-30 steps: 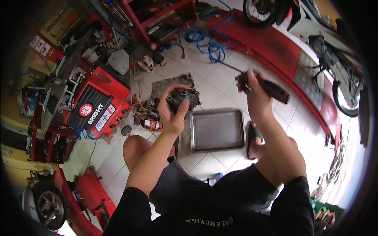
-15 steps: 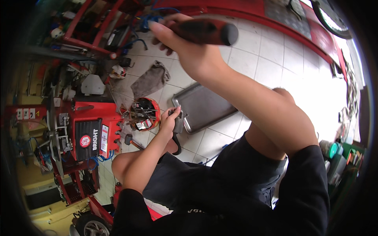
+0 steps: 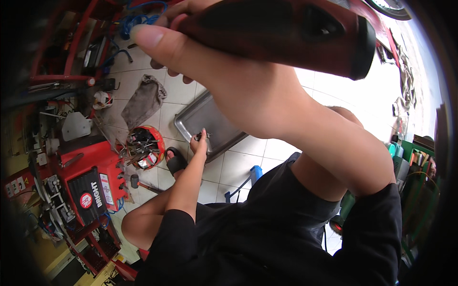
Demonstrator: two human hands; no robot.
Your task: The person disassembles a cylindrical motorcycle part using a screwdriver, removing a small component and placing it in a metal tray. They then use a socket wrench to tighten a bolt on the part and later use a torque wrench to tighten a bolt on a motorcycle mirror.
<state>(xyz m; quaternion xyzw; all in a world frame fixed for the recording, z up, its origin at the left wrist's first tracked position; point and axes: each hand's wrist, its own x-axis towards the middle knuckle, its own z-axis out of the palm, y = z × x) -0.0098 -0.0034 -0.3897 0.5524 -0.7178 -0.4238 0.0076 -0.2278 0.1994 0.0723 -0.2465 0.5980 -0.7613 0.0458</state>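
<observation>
Close up, my right hand is wrapped round a thick red-and-black handled tool with a black end cap. The tool's far end is hidden behind the hand, so its kind does not show. Lower down, my left hand reaches over the near left edge of a grey metal tray on the floor. Its fingers are closed on a small dark part, mostly hidden by the hand.
Left of the tray stands a round red tub full of tools. A grey rag and a hammer lie on the tiles. A red machine stands at left, a blue-ended stand near my legs.
My right hand and its tool have come up much nearer to the camera. My left hand has moved from the tray's side to over its edge. The whole view has shifted and turned.
</observation>
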